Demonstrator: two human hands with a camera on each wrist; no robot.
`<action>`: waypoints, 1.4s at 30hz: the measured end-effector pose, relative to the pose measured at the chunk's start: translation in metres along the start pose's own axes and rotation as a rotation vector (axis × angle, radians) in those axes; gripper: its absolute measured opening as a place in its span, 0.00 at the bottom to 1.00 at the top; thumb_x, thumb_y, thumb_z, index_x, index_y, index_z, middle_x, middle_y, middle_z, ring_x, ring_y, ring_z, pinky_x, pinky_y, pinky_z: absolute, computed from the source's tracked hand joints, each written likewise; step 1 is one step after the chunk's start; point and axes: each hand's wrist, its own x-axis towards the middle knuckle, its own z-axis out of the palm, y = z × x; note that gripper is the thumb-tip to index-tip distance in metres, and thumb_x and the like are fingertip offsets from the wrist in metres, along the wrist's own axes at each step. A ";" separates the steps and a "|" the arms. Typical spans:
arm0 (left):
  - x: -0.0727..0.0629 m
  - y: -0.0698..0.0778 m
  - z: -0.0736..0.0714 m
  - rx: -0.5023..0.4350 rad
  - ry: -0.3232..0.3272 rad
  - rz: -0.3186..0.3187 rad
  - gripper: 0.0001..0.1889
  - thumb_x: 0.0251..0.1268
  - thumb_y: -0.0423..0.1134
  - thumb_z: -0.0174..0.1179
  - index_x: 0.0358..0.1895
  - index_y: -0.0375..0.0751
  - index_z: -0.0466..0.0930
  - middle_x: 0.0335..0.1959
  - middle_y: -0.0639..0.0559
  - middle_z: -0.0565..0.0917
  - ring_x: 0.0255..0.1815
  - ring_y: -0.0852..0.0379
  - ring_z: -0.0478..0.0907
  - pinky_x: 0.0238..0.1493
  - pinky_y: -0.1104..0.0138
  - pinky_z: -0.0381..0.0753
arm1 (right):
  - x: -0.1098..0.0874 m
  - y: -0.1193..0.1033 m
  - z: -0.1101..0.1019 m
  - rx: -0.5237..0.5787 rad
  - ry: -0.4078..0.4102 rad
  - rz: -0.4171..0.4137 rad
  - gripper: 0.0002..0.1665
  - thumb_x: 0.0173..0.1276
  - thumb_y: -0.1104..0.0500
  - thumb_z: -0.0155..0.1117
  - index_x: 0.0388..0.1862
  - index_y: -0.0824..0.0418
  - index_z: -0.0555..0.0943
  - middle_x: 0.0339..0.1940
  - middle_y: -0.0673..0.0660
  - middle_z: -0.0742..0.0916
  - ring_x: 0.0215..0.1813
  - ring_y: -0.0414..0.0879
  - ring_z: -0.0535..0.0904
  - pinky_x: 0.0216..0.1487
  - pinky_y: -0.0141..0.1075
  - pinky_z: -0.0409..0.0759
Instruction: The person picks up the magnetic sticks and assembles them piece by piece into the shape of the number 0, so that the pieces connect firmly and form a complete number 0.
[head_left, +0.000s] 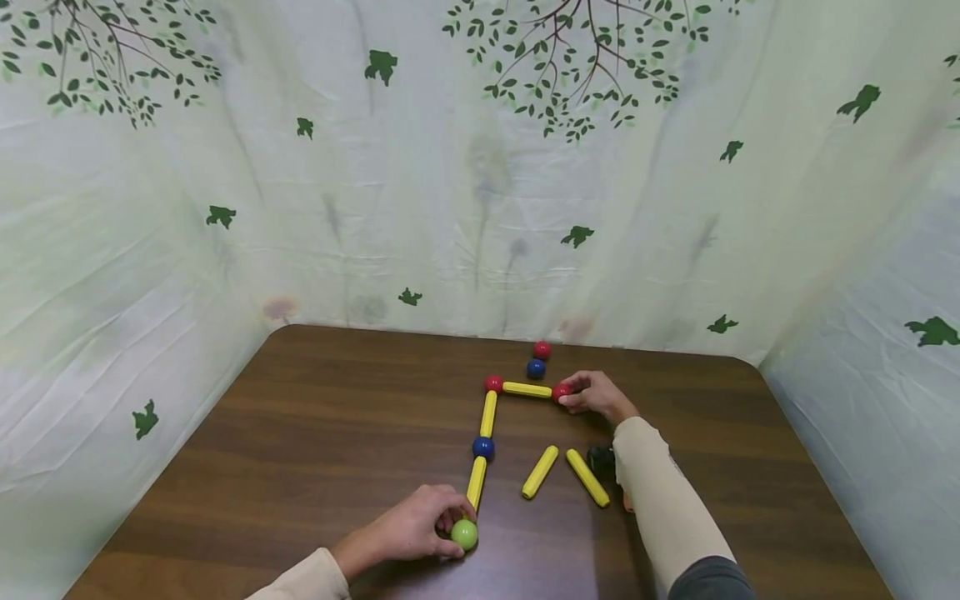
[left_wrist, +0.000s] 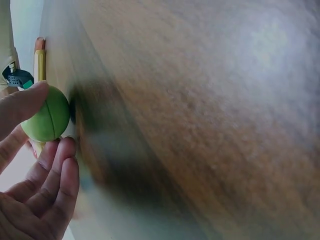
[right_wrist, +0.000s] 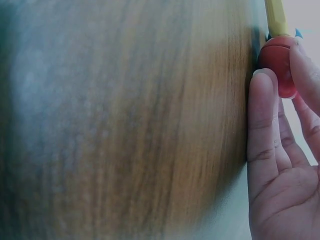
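Note:
My left hand pinches a green ball between thumb and fingers at the near end of a chain; the left wrist view shows the green ball in that grip. From it a yellow rod runs to a blue ball. Another yellow rod leads on to a red ball at the corner. There the chain turns right along a third yellow rod. At its far end my right hand pinches a red ball, also a red ball in the right wrist view.
Two loose yellow rods lie right of the chain. A loose blue ball and red ball sit near the back edge of the brown table. Something dark is partly hidden by the right forearm. A leaf-patterned cloth stands behind.

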 end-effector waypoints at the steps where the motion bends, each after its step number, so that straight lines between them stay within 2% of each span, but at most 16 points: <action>1: 0.000 0.000 0.000 0.005 -0.001 0.001 0.16 0.47 0.38 0.75 0.40 0.48 0.81 0.30 0.65 0.74 0.30 0.71 0.71 0.33 0.76 0.73 | 0.000 0.000 0.000 0.004 0.003 0.003 0.20 0.61 0.70 0.67 0.51 0.73 0.76 0.46 0.66 0.82 0.37 0.47 0.81 0.40 0.38 0.83; 6: 0.001 0.001 0.000 0.004 -0.005 -0.002 0.17 0.48 0.40 0.75 0.41 0.48 0.80 0.28 0.65 0.72 0.29 0.70 0.70 0.32 0.77 0.72 | 0.001 0.001 0.000 0.005 0.000 -0.005 0.20 0.61 0.70 0.67 0.52 0.74 0.76 0.47 0.66 0.82 0.37 0.46 0.80 0.40 0.39 0.83; 12: 0.002 -0.002 -0.001 -0.206 -0.040 -0.046 0.17 0.54 0.38 0.72 0.46 0.42 0.79 0.30 0.61 0.77 0.26 0.70 0.73 0.30 0.74 0.76 | 0.000 0.000 -0.001 0.009 -0.001 -0.009 0.20 0.60 0.70 0.68 0.51 0.74 0.76 0.45 0.65 0.82 0.35 0.45 0.81 0.39 0.38 0.83; 15: 0.003 -0.005 -0.002 -0.262 -0.039 -0.066 0.17 0.56 0.39 0.70 0.48 0.42 0.79 0.31 0.59 0.77 0.26 0.69 0.74 0.30 0.73 0.76 | 0.000 0.000 -0.001 0.010 0.000 -0.015 0.20 0.60 0.70 0.68 0.51 0.74 0.76 0.45 0.65 0.82 0.34 0.45 0.81 0.39 0.38 0.83; 21: 0.008 -0.009 -0.005 -0.280 -0.018 -0.075 0.17 0.56 0.39 0.70 0.49 0.41 0.79 0.33 0.53 0.79 0.27 0.68 0.74 0.31 0.72 0.76 | 0.001 0.001 -0.001 0.007 0.010 -0.006 0.20 0.60 0.70 0.68 0.51 0.73 0.76 0.45 0.65 0.82 0.35 0.46 0.80 0.39 0.38 0.83; 28: 0.013 -0.008 -0.008 -0.312 -0.036 -0.166 0.17 0.59 0.40 0.68 0.51 0.44 0.79 0.37 0.53 0.79 0.30 0.64 0.76 0.34 0.70 0.76 | 0.002 0.002 -0.001 0.020 0.009 -0.003 0.21 0.60 0.70 0.69 0.52 0.74 0.76 0.46 0.65 0.82 0.35 0.46 0.80 0.40 0.38 0.83; 30: 0.015 -0.007 -0.007 -0.326 -0.025 -0.173 0.17 0.59 0.39 0.68 0.50 0.43 0.78 0.37 0.52 0.79 0.31 0.62 0.77 0.34 0.70 0.76 | 0.002 0.003 -0.001 0.020 0.009 -0.007 0.21 0.60 0.70 0.69 0.52 0.74 0.76 0.46 0.65 0.82 0.35 0.45 0.80 0.39 0.38 0.83; 34: 0.015 -0.007 -0.005 -0.379 -0.009 -0.197 0.15 0.58 0.37 0.68 0.47 0.43 0.76 0.36 0.49 0.78 0.28 0.61 0.78 0.28 0.70 0.77 | 0.001 0.003 0.000 0.023 0.005 -0.020 0.21 0.60 0.70 0.68 0.52 0.75 0.76 0.44 0.64 0.82 0.34 0.44 0.80 0.39 0.39 0.83; 38: 0.015 -0.004 -0.005 -0.452 -0.039 -0.234 0.13 0.59 0.36 0.67 0.47 0.41 0.77 0.33 0.50 0.78 0.23 0.60 0.77 0.23 0.69 0.77 | 0.001 0.004 0.000 0.026 0.007 -0.016 0.21 0.60 0.70 0.68 0.52 0.75 0.76 0.44 0.64 0.82 0.34 0.44 0.80 0.39 0.38 0.83; 42: 0.015 -0.003 -0.005 -0.469 -0.089 -0.240 0.13 0.59 0.35 0.68 0.46 0.40 0.81 0.29 0.53 0.78 0.23 0.61 0.75 0.24 0.70 0.77 | 0.001 0.004 -0.001 0.023 0.014 -0.013 0.21 0.60 0.70 0.68 0.52 0.74 0.76 0.45 0.65 0.82 0.34 0.45 0.80 0.39 0.39 0.83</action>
